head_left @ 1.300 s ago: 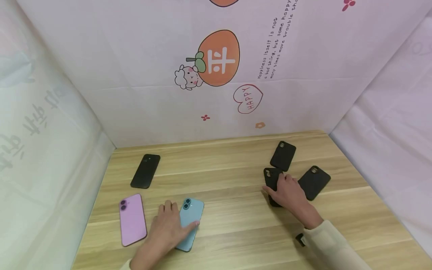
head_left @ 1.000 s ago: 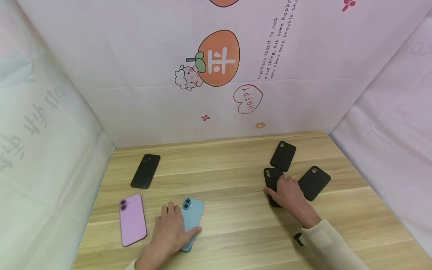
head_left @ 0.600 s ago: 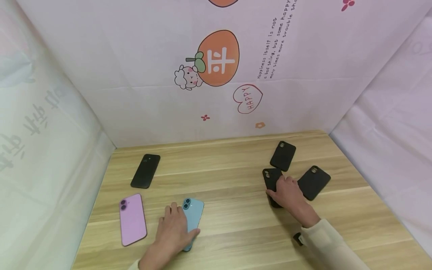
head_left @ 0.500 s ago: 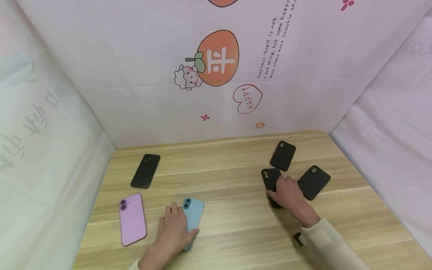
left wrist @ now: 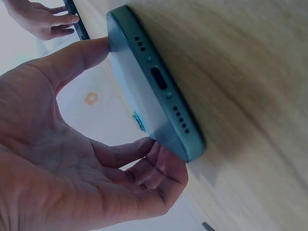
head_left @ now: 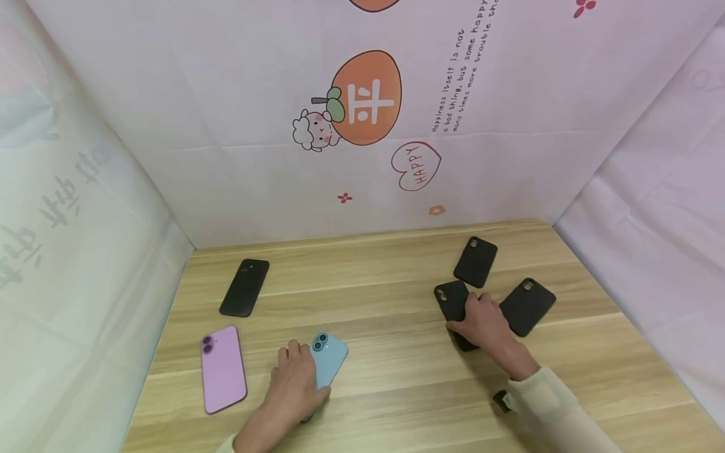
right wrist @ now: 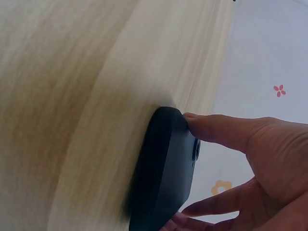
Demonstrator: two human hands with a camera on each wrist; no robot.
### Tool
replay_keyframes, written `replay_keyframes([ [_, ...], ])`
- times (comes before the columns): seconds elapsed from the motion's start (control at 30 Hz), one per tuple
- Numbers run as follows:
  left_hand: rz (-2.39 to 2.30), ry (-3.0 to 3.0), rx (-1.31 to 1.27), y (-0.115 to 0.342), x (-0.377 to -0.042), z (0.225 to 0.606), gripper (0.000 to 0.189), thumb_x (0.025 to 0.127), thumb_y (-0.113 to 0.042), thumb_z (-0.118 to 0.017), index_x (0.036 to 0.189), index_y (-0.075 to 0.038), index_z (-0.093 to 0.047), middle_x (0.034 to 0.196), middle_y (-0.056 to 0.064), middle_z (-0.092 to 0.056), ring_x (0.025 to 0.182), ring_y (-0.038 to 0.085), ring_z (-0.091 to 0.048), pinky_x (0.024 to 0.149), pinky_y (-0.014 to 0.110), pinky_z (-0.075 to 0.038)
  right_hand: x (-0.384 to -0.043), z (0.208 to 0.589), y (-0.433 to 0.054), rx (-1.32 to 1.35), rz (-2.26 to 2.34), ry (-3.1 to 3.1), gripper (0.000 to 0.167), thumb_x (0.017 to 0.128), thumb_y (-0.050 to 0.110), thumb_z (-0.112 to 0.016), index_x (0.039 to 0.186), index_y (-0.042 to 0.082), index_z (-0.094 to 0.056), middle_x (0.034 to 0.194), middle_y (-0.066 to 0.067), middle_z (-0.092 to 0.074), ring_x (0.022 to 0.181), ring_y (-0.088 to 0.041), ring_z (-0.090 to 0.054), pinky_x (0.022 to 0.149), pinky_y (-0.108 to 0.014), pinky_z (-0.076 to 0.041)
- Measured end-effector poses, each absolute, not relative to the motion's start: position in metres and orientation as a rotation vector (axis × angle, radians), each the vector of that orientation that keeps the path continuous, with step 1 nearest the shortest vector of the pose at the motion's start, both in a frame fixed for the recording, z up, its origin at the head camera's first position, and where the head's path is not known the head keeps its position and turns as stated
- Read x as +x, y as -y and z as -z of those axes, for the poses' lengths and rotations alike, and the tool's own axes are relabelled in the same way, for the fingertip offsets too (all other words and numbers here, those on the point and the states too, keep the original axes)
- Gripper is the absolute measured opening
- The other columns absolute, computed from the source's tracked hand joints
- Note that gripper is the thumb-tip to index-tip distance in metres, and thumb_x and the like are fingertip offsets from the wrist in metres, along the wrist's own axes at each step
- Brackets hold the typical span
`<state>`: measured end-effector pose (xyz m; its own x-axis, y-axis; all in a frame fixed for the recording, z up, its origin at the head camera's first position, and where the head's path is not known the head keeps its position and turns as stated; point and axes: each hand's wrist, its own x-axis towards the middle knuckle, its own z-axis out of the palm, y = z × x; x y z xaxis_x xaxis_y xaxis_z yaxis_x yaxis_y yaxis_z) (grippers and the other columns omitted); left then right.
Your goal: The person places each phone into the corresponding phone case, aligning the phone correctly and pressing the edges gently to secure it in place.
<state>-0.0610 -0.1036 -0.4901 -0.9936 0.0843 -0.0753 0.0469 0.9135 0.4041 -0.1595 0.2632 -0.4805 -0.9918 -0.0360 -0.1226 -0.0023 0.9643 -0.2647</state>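
Blue phone (head_left: 330, 360) sits pinched between left fingers (left wrist: 121, 153); black case (head_left: 452, 307) between right fingers (right wrist: 214, 204).

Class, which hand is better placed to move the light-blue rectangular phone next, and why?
Probably the left hand: it grips the light-blue rectangular phone by its edges, while the right hand is farther from that phone, holding a black rectangular phone case.

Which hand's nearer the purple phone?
Left. The left hand is just right of the purple phone, gripping the blue phone; the right hand is much farther right, gripping a black case.
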Motion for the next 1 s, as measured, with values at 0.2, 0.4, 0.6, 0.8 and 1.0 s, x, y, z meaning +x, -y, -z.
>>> replay_keyframes([
  [0.2,-0.666,-2.977,0.049,0.102,-0.062,0.492,0.08,0.062,-0.021,-0.102,0.118,0.015,-0.058,0.097,0.017,-0.05,0.086,0.03,-0.047,0.065,0.045,-0.046,-0.163,0.482,-0.266,-0.058,0.454,-2.97,0.09,0.085,0.033,-0.089,0.133,-0.029,-0.046,0.125,-0.05,-0.045,0.103,-0.06,-0.059,0.086,-0.065,-0.054],
  [0.4,-0.696,-2.935,0.045,0.104,-0.064,0.491,0.088,0.06,-0.021,-0.104,0.124,0.015,-0.056,0.1,0.018,-0.051,0.087,0.03,-0.047,0.068,0.047,-0.047,-0.166,0.482,-0.266,-0.06,0.512,-2.951,0.092,0.083,0.032,-0.091,0.134,-0.028,-0.045,0.128,-0.048,-0.042,0.095,-0.052,-0.063,0.084,-0.063,-0.055],
  [0.6,-0.802,-2.843,0.036,0.108,-0.068,0.491,0.096,0.061,-0.021,-0.105,0.132,0.017,-0.053,0.108,0.02,-0.05,0.085,0.028,-0.053,0.066,0.043,-0.055,-0.167,0.48,-0.268,-0.066,0.552,-2.93,0.09,0.081,0.033,-0.093,0.13,-0.027,-0.048,0.133,-0.051,-0.038,0.076,-0.037,-0.062,0.072,-0.055,-0.058],
  [0.8,-0.922,-2.729,-0.021,0.111,-0.073,0.492,0.096,0.066,-0.019,-0.103,0.14,0.011,-0.048,0.114,0.021,-0.06,0.087,0.028,-0.061,0.068,0.042,-0.057,-0.17,0.479,-0.272,-0.057,0.564,-2.909,0.085,0.083,0.034,-0.092,0.127,-0.025,-0.052,0.134,-0.053,-0.041,0.076,-0.035,-0.062,0.067,-0.048,-0.056],
  [1.0,-1.089,-2.641,-0.024,0.115,-0.072,0.492,0.087,0.074,-0.009,-0.096,0.142,0.007,-0.043,0.108,0.026,-0.067,0.088,0.03,-0.065,0.064,0.041,-0.058,-0.173,0.476,-0.277,-0.072,0.576,-2.889,0.096,0.087,0.031,-0.089,0.143,-0.028,-0.038,0.131,-0.049,-0.054,0.095,-0.044,-0.067,0.075,-0.05,-0.059],
])
